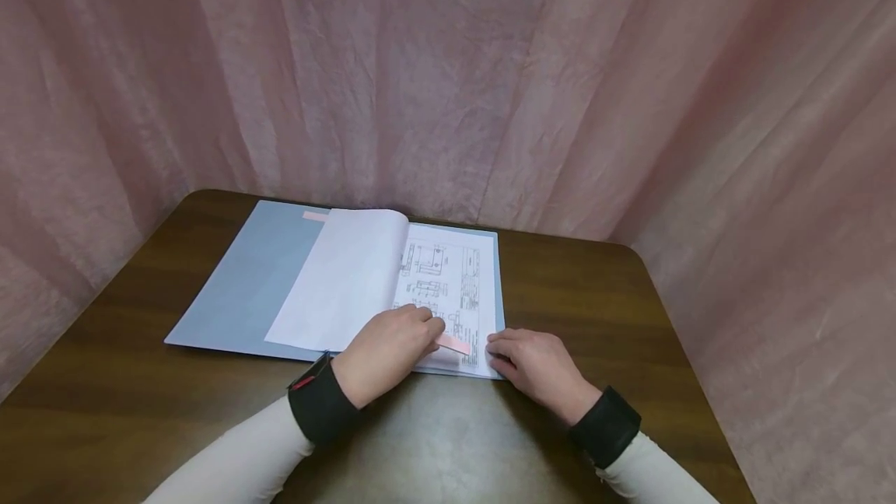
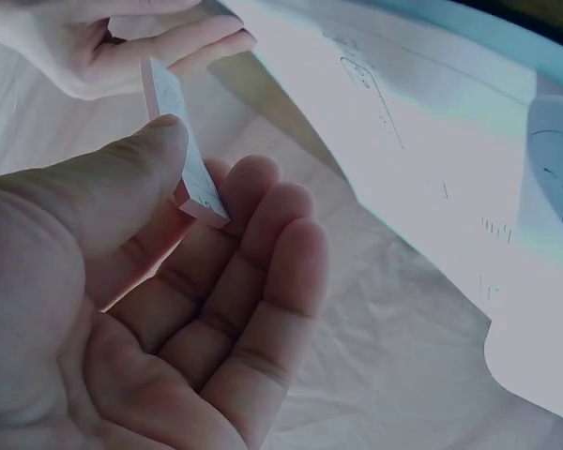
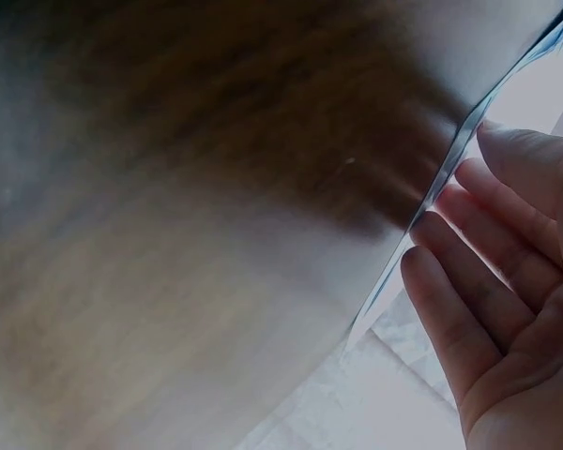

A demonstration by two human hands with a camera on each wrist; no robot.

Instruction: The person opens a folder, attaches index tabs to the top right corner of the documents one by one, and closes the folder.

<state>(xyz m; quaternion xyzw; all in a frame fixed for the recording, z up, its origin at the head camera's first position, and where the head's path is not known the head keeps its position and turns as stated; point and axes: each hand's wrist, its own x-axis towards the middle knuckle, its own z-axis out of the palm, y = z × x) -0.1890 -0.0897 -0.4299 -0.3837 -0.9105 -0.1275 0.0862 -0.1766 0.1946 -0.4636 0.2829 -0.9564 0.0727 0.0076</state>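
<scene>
My left hand [image 1: 392,344] pinches a slim pad of pink sticky notes [image 1: 453,344] between thumb and fingers, over the lower part of a printed drawing sheet [image 1: 472,278]. In the left wrist view the pad [image 2: 183,141] shows its edge thickness and a pale face. The sheet lies on the right side of an open light-blue folder [image 1: 231,278]. A blank white page [image 1: 343,278] is turned over to the left, curling at the spine. My right hand [image 1: 539,368] rests its fingertips at the folder's lower right edge, fingers mostly straight in the right wrist view.
Another pink strip [image 1: 315,216] sticks out past the turned page near the folder's top. The folder lies on a dark wooden table [image 1: 581,286] with rounded far corners. Pink curtains [image 1: 448,84] hang behind and around the table.
</scene>
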